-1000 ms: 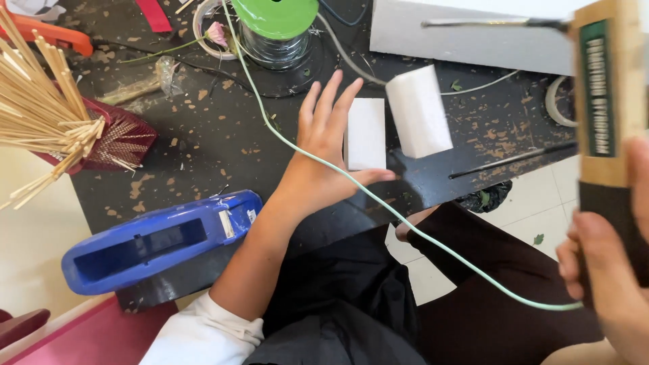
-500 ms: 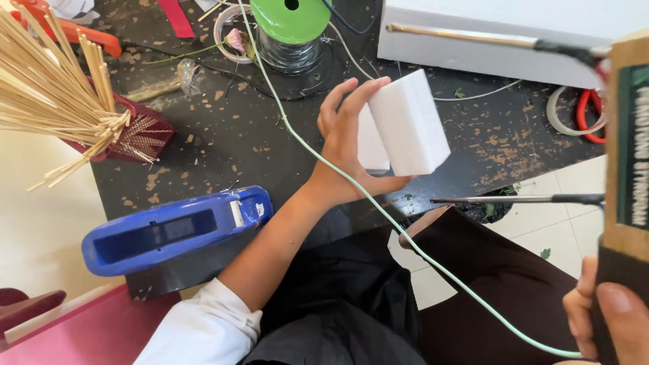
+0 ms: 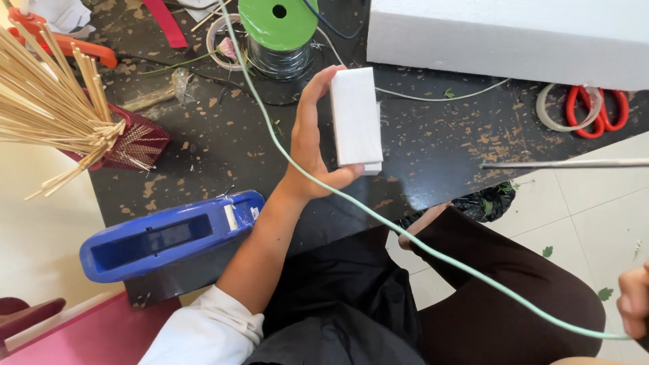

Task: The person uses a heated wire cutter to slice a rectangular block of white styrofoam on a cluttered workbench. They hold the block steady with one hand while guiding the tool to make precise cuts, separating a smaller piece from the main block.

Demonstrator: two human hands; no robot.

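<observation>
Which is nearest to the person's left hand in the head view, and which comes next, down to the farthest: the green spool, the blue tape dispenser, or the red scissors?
Measured from the left hand, which holds a white block:
1. Green spool, just above the hand at the top of the table.
2. Blue tape dispenser, lower left, at the table's near edge.
3. Red scissors, far right on the table.

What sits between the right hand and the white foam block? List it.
The pale green cord runs across the gap, from the green spool past the left hand holding the white foam block to the right hand. Otherwise only the lap lies between.
</observation>
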